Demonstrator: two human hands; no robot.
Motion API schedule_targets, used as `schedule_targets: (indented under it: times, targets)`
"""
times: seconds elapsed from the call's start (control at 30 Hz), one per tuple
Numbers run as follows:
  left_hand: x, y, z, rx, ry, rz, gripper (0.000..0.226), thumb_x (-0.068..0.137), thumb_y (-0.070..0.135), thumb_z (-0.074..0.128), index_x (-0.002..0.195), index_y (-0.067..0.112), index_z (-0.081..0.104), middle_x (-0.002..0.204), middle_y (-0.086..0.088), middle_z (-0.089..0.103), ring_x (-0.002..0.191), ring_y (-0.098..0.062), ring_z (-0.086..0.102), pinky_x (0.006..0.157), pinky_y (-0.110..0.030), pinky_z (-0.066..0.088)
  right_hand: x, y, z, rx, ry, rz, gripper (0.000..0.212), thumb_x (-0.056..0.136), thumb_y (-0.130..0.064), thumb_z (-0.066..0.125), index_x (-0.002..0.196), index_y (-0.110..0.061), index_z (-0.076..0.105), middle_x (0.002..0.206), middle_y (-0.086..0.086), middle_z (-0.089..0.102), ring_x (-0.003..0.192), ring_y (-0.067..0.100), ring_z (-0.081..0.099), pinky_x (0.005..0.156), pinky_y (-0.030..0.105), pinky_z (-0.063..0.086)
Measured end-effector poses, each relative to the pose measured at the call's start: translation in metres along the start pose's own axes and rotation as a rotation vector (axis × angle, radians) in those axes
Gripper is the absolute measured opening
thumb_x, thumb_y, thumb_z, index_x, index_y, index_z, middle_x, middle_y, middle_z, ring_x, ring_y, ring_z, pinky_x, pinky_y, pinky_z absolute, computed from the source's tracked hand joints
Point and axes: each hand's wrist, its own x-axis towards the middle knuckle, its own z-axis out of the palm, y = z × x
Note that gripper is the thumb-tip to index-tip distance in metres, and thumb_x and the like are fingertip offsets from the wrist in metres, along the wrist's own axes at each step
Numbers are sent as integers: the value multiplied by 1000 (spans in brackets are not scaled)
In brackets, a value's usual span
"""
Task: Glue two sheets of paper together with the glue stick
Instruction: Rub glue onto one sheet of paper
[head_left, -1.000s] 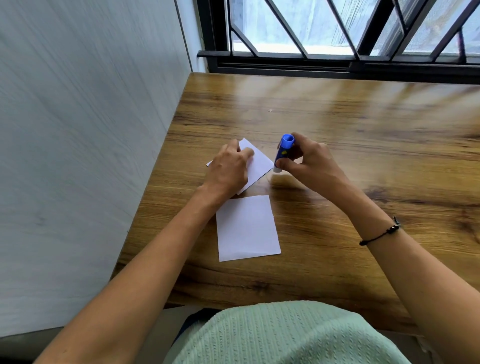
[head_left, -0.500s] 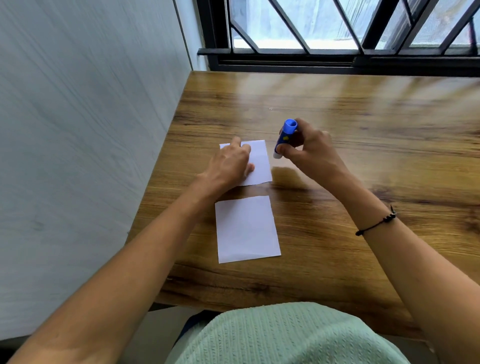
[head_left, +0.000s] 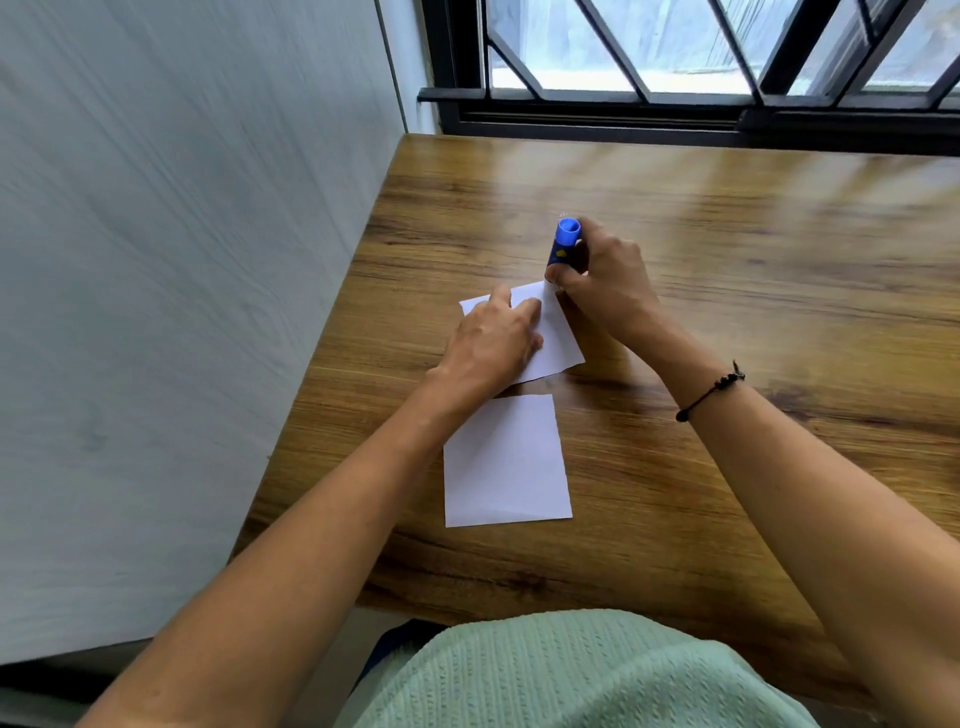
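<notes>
Two small white sheets lie on the wooden table (head_left: 727, 312). The far sheet (head_left: 558, 340) is partly covered by my left hand (head_left: 493, 345), which presses it flat with straight fingers. My right hand (head_left: 605, 283) grips a blue glue stick (head_left: 563, 249), held nearly upright with its lower tip touching the far right corner of that sheet. The near sheet (head_left: 504, 462) lies bare, just below the far one, close to my body.
A pale wall (head_left: 182, 312) runs along the table's left edge. A black-framed window with bars (head_left: 675, 62) stands behind the table's far edge. A black cord bracelet (head_left: 711, 392) sits on my right wrist.
The far sheet has turned under my left hand from a slanted lie to a squarer one. The glue stick lifted off it and now touches its far right corner.
</notes>
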Motion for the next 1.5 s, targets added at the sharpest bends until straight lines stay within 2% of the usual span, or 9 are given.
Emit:
schedule_targets:
  times: [0.17, 0.37, 0.47, 0.53, 0.87, 1.2, 1.37, 1.5]
  targets:
    - [-2, 2, -2, 14, -14, 2, 41, 91, 28, 47, 128, 12, 43, 109, -17, 46, 96, -32, 51, 67, -35, 37, 4, 0, 2, -13, -6, -20, 29, 81, -14, 61, 108, -5, 53, 95, 16, 66, 78, 24, 52, 72, 31, 40]
    - [-3, 4, -6, 12, -65, -5, 43, 92, 27, 45, 131, 13, 38, 114, -17, 44, 101, -33, 50, 75, -40, 42, 4, -2, 3, -69, -24, -59, 29, 81, -12, 61, 106, -3, 51, 96, 18, 66, 85, 33, 59, 75, 39, 45]
    - [-3, 5, -7, 24, -72, -5, 44, 92, 27, 45, 133, 12, 36, 115, -18, 44, 103, -33, 49, 76, -40, 42, 3, -2, 1, -73, -29, -58, 31, 81, -12, 61, 109, -4, 50, 96, 18, 65, 84, 33, 58, 74, 38, 45]
    - [-3, 5, -6, 32, -67, -4, 43, 92, 26, 45, 132, 12, 37, 114, -17, 44, 102, -32, 50, 75, -39, 42, 0, -2, 0, -70, -33, -56, 30, 80, -11, 61, 108, -4, 51, 94, 18, 65, 83, 33, 58, 73, 35, 43]
    - [0, 3, -2, 56, -49, 7, 45, 92, 27, 44, 133, 11, 36, 116, -17, 45, 101, -32, 51, 71, -35, 39, -26, -1, -9, -51, -62, -39, 29, 79, -12, 62, 106, -4, 53, 90, 18, 66, 85, 35, 58, 78, 44, 46]
    - [6, 5, 1, 78, -53, -15, 43, 91, 26, 47, 130, 7, 41, 116, -19, 46, 102, -35, 53, 70, -36, 36, -59, 3, -20, -40, -75, -49, 26, 78, -12, 64, 101, -8, 53, 86, 14, 67, 82, 32, 60, 75, 42, 48]
    - [11, 7, 2, 60, -55, -61, 37, 91, 26, 46, 119, 2, 45, 119, -20, 46, 103, -37, 53, 73, -39, 39, -76, 5, -28, -4, -86, -33, 26, 78, -10, 64, 102, -7, 54, 88, 13, 66, 86, 31, 59, 79, 48, 49]
    - [14, 13, -1, 70, -27, -91, 35, 92, 26, 44, 112, -2, 51, 120, -23, 49, 105, -40, 52, 72, -38, 36, -83, 7, -32, 27, -68, 5, 24, 78, -12, 65, 100, -8, 55, 89, 13, 67, 90, 30, 58, 81, 44, 48]
